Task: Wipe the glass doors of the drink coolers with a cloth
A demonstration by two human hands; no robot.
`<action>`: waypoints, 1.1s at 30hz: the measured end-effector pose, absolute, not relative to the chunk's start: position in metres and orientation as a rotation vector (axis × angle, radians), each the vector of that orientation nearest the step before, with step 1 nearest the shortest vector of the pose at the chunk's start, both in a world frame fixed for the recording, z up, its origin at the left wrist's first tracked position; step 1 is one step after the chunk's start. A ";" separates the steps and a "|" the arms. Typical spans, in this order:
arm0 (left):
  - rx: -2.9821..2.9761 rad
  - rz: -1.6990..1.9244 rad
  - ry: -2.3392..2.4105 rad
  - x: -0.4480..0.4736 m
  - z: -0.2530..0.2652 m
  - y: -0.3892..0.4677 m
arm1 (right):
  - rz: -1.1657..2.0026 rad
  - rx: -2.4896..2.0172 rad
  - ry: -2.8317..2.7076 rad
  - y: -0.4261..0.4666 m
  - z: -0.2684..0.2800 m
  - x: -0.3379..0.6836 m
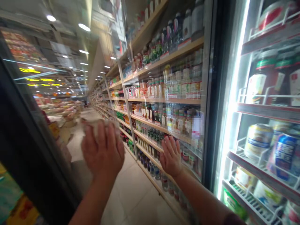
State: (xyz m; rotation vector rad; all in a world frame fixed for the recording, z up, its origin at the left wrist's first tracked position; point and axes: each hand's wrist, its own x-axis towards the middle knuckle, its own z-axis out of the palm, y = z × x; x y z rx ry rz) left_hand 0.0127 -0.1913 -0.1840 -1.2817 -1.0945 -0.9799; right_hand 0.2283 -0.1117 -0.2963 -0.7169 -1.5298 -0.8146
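Both of my hands are raised in front of a clear glass door (145, 81), palms turned away from me. My left hand (103, 153) is left of centre with its fingers pointing up, close together and blurred; it holds nothing that I can see. A faint pale shape behind its fingertips looks like a reflection in the glass. Lower and to the right, my right hand (171, 156) has its fingers stretched out flat, and it too holds nothing visible. Both hands appear to lie against the glass, though exact contact is hard to make out.
A dark door frame (25, 134) runs down the left, another dark upright (212, 93) right of the glass. Lit fridge shelves at right carry dark bottles (260, 78) and cans (259, 140). Through the glass are wooden shelves (164, 64) of bottles and a tiled floor (133, 190).
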 end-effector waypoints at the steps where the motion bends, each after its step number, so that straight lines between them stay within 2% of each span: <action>1: -1.365 -0.894 -1.035 0.021 -0.198 -0.190 | -0.812 -0.718 -1.530 -0.112 -0.297 0.228; 3: -1.554 -0.729 -0.898 0.032 -0.221 -0.189 | -0.811 -0.717 -1.529 -0.112 -0.297 0.229; 5: -1.601 -0.679 -0.860 0.029 -0.220 -0.190 | -0.810 -0.720 -1.533 -0.113 -0.296 0.229; 11: -1.203 -1.072 -1.174 -0.015 -0.156 -0.200 | -0.821 -0.730 -1.522 -0.114 -0.295 0.229; 14: -1.241 -1.052 -1.167 0.001 -0.188 -0.198 | -0.816 -0.737 -1.532 -0.115 -0.296 0.229; 17: -1.484 -0.830 -0.990 0.027 -0.237 -0.192 | -0.810 -0.735 -1.540 -0.114 -0.298 0.229; 19: -1.568 -0.736 -0.913 0.029 -0.243 -0.192 | -0.807 -0.738 -1.541 -0.113 -0.298 0.229; 24: -1.287 -1.037 -1.173 -0.011 -0.178 -0.199 | -0.823 -0.734 -1.535 -0.113 -0.297 0.227; 26: -1.214 -1.118 -1.219 -0.014 -0.172 -0.200 | -0.822 -0.724 -1.533 -0.113 -0.297 0.227; 31: -1.535 -0.871 -1.022 0.020 -0.232 -0.193 | -0.805 -0.713 -1.537 -0.112 -0.297 0.227; 33: -1.582 -0.770 -0.958 0.021 -0.235 -0.193 | -0.807 -0.713 -1.535 -0.112 -0.297 0.227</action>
